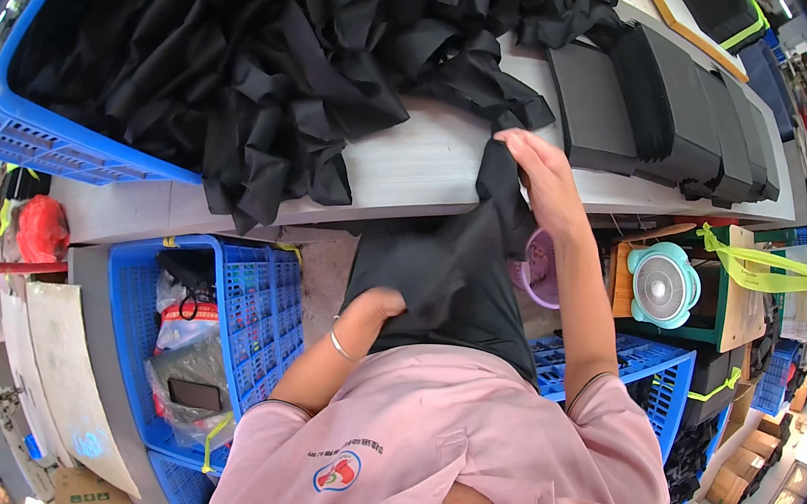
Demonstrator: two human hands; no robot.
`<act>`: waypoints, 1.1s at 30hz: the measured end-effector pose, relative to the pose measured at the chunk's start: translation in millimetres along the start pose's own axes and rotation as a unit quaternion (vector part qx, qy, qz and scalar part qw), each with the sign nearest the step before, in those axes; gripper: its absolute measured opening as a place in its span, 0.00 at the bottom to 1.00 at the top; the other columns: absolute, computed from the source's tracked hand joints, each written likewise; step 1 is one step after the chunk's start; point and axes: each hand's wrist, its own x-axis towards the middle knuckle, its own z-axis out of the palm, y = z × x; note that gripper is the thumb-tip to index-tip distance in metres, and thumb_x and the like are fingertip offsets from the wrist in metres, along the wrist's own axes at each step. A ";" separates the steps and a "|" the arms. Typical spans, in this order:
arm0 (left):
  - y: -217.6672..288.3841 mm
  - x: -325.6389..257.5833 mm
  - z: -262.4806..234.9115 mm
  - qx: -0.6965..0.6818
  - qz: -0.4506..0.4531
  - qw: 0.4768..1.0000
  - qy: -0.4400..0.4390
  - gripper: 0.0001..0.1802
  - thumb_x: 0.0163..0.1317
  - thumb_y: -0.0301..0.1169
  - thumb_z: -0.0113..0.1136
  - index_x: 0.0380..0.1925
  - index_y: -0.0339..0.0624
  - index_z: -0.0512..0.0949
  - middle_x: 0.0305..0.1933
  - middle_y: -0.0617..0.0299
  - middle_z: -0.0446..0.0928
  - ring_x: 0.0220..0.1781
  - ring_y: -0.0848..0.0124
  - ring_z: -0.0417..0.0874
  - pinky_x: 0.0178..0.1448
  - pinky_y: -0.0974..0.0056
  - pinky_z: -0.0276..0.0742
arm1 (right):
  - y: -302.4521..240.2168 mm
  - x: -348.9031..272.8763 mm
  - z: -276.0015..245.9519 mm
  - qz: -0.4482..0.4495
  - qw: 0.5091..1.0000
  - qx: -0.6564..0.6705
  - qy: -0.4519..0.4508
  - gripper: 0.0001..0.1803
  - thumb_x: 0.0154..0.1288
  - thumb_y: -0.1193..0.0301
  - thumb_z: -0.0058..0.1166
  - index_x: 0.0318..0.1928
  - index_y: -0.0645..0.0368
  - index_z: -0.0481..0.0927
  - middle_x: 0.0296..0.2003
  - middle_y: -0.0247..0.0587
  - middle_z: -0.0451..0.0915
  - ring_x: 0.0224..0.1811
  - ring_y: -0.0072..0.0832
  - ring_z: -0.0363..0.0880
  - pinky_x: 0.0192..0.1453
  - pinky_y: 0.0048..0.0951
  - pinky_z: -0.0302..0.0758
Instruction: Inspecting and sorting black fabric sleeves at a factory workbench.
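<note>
working apart, your right hand [543, 169] is pinching a black strip [498, 180], stretching toward your blurred left hand [380, 305], its grip unclear; overreaching fingers could be dragging neighbours off the pile [338, 48] beyond.

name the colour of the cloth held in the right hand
The cloth is black, seen best in the head view.

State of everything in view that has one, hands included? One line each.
Right hand: closed on cloth
Left hand: blurred at cloth's lower end, grip unclear
Cloth: hanging from right hand, lower part blurred
Upper crate: full, black pieces spilling out
Stacks: lined up on table
Lower crate: open, bags inside
Phone: dark, lying on plastic
Fan: running or off, can't tell
</note>
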 end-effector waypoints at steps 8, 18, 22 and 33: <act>-4.4 28.5 -11.6 -0.469 0.018 0.882 0.038 0.25 0.75 0.44 0.48 0.64 0.42 0.71 0.62 0.62 0.76 0.61 0.69 0.76 0.71 0.65 0.68 | 79.9 92.7 -48.7 -0.146 0.949 -0.101 0.259 0.20 0.74 0.62 0.52 0.55 0.66 0.80 0.49 0.40 0.83 0.49 0.25 0.80 0.56 0.23 0.73; 16.8 24.1 12.2 -0.333 0.025 0.942 0.036 0.29 0.75 0.45 0.47 0.69 0.40 0.65 0.70 0.63 0.68 0.68 0.70 0.70 0.75 0.65 0.62 | 18.6 -43.4 8.1 -0.276 0.862 -0.399 0.145 0.22 0.52 0.76 0.64 0.50 0.62 0.78 0.50 0.49 0.79 0.55 0.45 0.77 0.62 0.39 0.72; 14.1 7.9 15.2 -0.079 -0.016 0.997 0.011 0.31 0.76 0.43 0.46 0.72 0.36 0.60 0.72 0.63 0.64 0.71 0.72 0.66 0.75 0.67 0.60 | 34.1 -41.6 10.2 -0.286 0.847 -0.405 0.192 0.11 0.55 0.78 0.61 0.40 0.64 0.81 0.46 0.47 0.80 0.49 0.46 0.79 0.57 0.38 0.74; 0.2 -2.4 -4.4 0.012 -0.057 0.998 -0.008 0.28 0.74 0.37 0.52 0.69 0.37 0.66 0.72 0.60 0.65 0.71 0.67 0.67 0.73 0.62 0.64 | 18.3 -58.6 6.4 -0.166 0.892 -0.413 0.076 0.09 0.61 0.77 0.56 0.40 0.67 0.81 0.43 0.47 0.81 0.46 0.51 0.78 0.51 0.41 0.75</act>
